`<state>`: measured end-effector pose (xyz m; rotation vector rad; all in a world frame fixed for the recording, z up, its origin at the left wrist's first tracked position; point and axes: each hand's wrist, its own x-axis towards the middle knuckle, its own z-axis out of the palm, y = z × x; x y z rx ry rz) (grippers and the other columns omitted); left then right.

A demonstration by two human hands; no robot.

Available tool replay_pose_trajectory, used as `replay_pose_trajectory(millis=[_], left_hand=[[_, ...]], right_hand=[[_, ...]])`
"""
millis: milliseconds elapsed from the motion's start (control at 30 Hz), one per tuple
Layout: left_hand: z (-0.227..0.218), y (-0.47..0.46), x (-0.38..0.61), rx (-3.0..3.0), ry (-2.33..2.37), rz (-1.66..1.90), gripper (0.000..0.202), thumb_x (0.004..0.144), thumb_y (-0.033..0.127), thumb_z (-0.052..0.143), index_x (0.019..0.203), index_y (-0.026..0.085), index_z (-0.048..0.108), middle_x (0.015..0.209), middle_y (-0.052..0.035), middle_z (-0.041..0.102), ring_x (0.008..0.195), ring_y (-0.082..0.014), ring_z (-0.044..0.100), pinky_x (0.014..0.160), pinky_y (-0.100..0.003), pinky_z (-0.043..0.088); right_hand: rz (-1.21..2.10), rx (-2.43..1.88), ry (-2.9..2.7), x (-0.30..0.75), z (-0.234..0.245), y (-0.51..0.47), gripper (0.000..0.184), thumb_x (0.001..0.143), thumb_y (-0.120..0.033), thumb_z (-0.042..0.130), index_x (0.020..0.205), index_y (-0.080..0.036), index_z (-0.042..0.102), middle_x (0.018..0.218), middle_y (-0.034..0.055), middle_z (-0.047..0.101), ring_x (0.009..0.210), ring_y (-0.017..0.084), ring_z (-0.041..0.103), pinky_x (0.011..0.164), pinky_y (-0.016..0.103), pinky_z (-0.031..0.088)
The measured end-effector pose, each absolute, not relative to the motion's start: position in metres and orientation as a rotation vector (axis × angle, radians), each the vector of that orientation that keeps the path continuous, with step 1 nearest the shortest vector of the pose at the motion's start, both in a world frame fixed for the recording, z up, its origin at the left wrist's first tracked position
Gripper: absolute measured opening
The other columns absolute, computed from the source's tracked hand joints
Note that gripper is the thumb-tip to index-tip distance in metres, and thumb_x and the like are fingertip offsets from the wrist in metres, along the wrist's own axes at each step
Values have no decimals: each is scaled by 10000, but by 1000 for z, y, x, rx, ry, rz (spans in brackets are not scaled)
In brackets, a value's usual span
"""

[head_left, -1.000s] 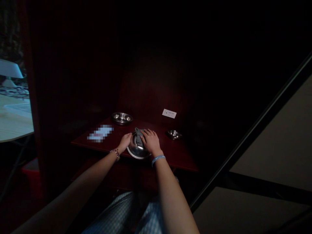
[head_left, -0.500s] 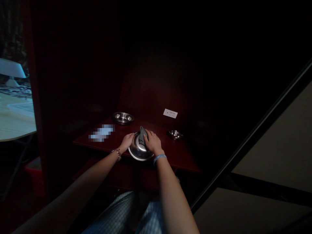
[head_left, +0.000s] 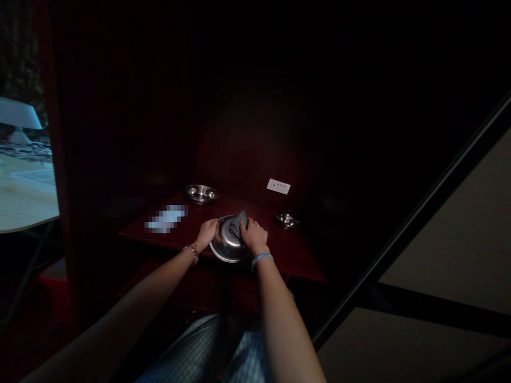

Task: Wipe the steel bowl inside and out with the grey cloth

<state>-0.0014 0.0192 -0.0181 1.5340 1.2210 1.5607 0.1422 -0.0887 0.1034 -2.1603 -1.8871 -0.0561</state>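
Observation:
A shiny metal bowl (head_left: 227,246) is tilted at the front edge of the dark red table, its rounded outside facing me. My left hand (head_left: 207,233) grips its left rim, the fingers partly hidden behind it. Against the bowl's upper right side, my right hand (head_left: 254,235) is closed on a grey cloth (head_left: 238,224), which is bunched up and touches the metal. The tips of the right fingers are partly hidden by the cloth.
On the dark red table (head_left: 275,247), a wide metal bowl (head_left: 201,194) stands at the back left and a smaller metal bowl (head_left: 286,221) at the right. A blurred pale patch (head_left: 166,218) lies on the left. A white socket plate (head_left: 278,186) is on the back wall.
My right hand has slid a little to the right across the bowl, and the cloth has shifted and bunched with it. My left hand keeps its hold on the rim.

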Motion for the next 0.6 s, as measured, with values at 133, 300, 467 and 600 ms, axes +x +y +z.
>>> replay_pose_trajectory(millis=[133,300,467,600], left_hand=[[-17,17,-2,1530,1260,1571,343,806,402,376,659,192,604,757,-79,685,733,-198,599,754,-316,446],[-14,14,-3,1515,1313,1537,338,816,383,363,626,196,571,709,-74,665,670,-193,579,699,-318,439],[-13,13,-3,1518,1316,1534,338,821,381,358,596,204,538,672,-59,640,665,-189,577,688,-313,433],[-12,12,-3,1506,1319,1540,339,823,388,351,598,208,529,662,-52,623,660,-187,567,666,-311,425]], right_hand=[[-59,-2235,-1847,145,105,-88,554,952,-468,243,1217,-107,568,1187,202,640,1106,306,617,890,411,454],[11,-2319,-1822,153,104,-86,622,950,-480,223,1128,-66,652,1149,235,657,1105,327,623,897,419,457],[42,-2366,-1802,159,102,-85,634,950,-476,221,1132,-61,664,1178,233,649,1120,325,618,909,418,460],[68,-2387,-1816,159,102,-85,620,955,-449,215,1147,-63,660,1184,227,649,1130,314,615,916,403,462]])
